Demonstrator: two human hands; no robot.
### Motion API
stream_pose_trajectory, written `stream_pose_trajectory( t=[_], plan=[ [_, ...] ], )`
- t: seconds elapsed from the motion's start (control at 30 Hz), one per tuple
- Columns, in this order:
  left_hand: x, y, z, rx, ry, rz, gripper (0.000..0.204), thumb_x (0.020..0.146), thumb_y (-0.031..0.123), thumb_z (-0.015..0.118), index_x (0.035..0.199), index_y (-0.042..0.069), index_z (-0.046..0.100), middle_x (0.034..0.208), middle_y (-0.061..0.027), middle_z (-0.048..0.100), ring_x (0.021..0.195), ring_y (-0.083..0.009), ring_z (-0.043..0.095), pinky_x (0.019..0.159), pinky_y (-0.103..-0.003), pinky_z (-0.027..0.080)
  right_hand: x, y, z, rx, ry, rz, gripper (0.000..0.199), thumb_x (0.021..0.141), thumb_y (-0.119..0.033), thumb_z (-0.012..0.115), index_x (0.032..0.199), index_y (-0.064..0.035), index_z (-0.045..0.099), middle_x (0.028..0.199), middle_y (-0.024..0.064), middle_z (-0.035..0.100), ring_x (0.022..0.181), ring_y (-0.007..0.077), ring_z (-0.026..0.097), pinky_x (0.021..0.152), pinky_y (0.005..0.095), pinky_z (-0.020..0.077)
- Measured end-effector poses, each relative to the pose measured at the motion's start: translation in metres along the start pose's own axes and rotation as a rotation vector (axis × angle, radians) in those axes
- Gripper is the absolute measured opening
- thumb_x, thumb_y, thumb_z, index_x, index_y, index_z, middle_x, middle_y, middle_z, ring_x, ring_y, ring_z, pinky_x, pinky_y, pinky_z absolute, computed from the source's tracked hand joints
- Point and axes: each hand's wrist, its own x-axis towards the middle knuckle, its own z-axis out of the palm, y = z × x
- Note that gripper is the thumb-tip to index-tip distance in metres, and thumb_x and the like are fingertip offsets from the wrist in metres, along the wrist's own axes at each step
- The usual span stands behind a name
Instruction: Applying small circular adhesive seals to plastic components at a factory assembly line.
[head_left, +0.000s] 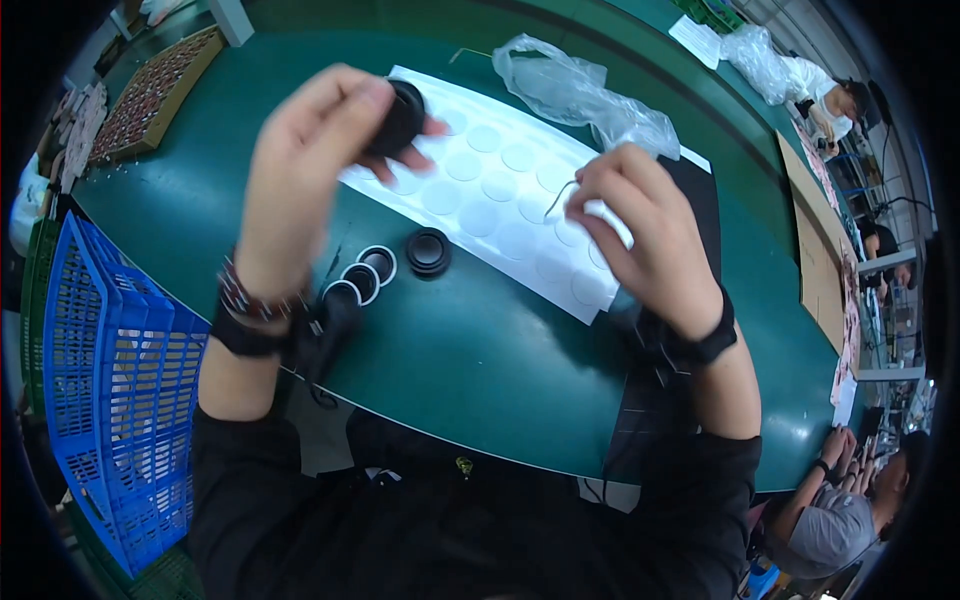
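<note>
My left hand (330,130) is raised over the left end of a white sheet and grips a black round part (403,118) between thumb and fingers. Over the right part of the sheet, my right hand (640,225) is closed in a pinch. A thin curved edge (558,198) shows at its fingertips; what it belongs to I cannot make out. The white sheet of round stickers (480,215) lies slantwise beneath both hands. On the table nearer me sits a black round part (428,251), beside a row of white-rimmed black rings (360,283).
A crumpled clear plastic bag (570,85) lies behind the sheet. Left of the green table (480,370) stands a blue plastic crate (120,390). A cardboard tray of small parts (160,95) is at the far left, flat cardboard (812,245) at the right. Other people work along the right side.
</note>
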Motion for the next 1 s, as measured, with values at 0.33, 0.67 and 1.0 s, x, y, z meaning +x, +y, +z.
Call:
stream_pose_trajectory(
  t=[0.33, 0.67, 1.0],
  plan=[
    [-0.033, -0.033, 0.147, -0.718, -0.261, -0.696, 0.034, 0.094, 0.016, 0.041, 0.121, -0.004, 0.043, 0.111, -0.0155, 0.057, 0.097, -0.0192, 0.059, 0.085, -0.027, 0.047, -0.106, -0.005, -0.029, 0.930, -0.147, 0.314, 0.009, 0.071, -0.001, 0.068, 0.076, -0.0018, 0.061, 0.081, 0.0063, 0.050, 0.073, 0.0179, 0.053, 0.068, 0.0275, 0.0429],
    [-0.040, -0.064, 0.160, -0.535, -0.458, -0.489, 0.041, 0.090, 0.004, 0.047, 0.129, -0.004, 0.037, 0.117, -0.0127, 0.054, 0.104, -0.0148, 0.054, 0.091, -0.027, 0.044, -0.118, 0.027, 0.011, 1.160, -0.040, 0.652, 0.007, 0.082, -0.002, 0.059, 0.087, -0.0021, 0.053, 0.082, 0.0025, 0.050, 0.071, 0.0081, 0.049, 0.065, 0.0207, 0.0401],
    [-0.045, -0.076, 0.153, -0.708, -0.388, -0.601, 0.040, 0.089, -0.001, 0.048, 0.128, -0.002, 0.041, 0.117, -0.0112, 0.055, 0.105, -0.0143, 0.055, 0.090, -0.025, 0.045, -0.116, 0.024, 0.033, 1.266, -0.016, 0.715, 0.006, 0.084, -0.004, 0.058, 0.085, -0.0027, 0.052, 0.082, 0.0016, 0.049, 0.072, 0.0070, 0.048, 0.067, 0.0199, 0.0385]
  ],
)
